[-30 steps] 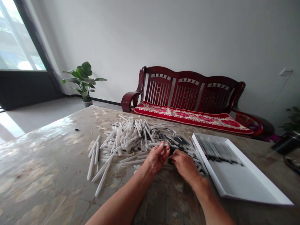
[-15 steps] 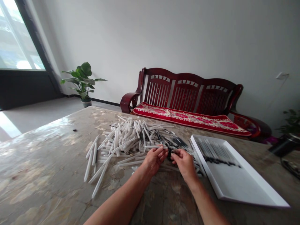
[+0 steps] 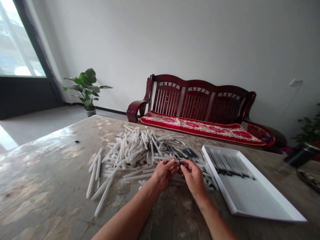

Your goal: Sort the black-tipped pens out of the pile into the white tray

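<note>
My left hand (image 3: pixel 162 173) is closed on a slim, translucent white tube (image 3: pixel 162 158) that lies level and points left from the fingertips. Close beside it, my right hand (image 3: pixel 193 176) pinches the tube's dark right end, where a small black part shows between the fingers; its exact shape is hidden. Just beyond both hands, a large heap of similar white tubes (image 3: pixel 136 146) covers the table, with thin black-tipped sticks (image 3: pixel 187 151) mixed in on its right side.
A shallow white box (image 3: pixel 260 196) on the right holds a row of clear sticks with black ends (image 3: pixel 225 160). The patterned table (image 3: pixel 50 186) stands before a red wooden bench (image 3: pixel 195 100). A black cylindrical object (image 3: pixel 301 155) sits at the far right, a potted plant (image 3: pixel 87 88) back left.
My right hand has moved left, bringing its fingertips against the tube's end beside my left hand. The black part between the hands is now mostly covered. The view has shifted slightly.
</note>
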A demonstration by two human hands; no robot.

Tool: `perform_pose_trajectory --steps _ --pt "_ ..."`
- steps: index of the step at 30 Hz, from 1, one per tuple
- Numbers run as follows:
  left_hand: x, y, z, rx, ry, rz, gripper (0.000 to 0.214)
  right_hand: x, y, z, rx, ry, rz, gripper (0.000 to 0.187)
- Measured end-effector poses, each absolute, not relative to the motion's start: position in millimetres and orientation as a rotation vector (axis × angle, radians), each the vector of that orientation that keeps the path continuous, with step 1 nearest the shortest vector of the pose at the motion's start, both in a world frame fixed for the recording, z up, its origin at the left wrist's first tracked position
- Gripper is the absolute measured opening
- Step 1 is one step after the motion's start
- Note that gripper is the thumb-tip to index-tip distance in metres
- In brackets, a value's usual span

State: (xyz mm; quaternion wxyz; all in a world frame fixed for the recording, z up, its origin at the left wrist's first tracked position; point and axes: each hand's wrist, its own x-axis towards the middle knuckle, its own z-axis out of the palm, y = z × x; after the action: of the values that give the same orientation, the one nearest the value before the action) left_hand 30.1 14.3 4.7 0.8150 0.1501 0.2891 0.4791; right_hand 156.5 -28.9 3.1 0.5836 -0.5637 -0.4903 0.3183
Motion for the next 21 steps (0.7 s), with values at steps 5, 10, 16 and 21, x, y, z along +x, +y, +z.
perform_pose_trajectory --steps 5,10,16,21 --pt "29.8 13.5 6.1 0.31 0.637 1.026 0.011 160.4 -25.4 2.7 -1.247 -0.933 0.824 0.034" --pt "29.8 14.0 5.4 0.311 0.632 1.029 0.011 160.0 -23.0 2.0 -1.247 -0.874 0.787 0.034" --pt "29.6 12.9 5.3 0.326 0.622 1.025 0.013 154.9 -23.8 1.8 -1.27 -0.89 0.819 0.032" --pt "31.0 11.5 4.8 0.362 0.625 1.028 0.013 155.1 -23.5 0.2 -1.298 -0.898 0.777 0.032"
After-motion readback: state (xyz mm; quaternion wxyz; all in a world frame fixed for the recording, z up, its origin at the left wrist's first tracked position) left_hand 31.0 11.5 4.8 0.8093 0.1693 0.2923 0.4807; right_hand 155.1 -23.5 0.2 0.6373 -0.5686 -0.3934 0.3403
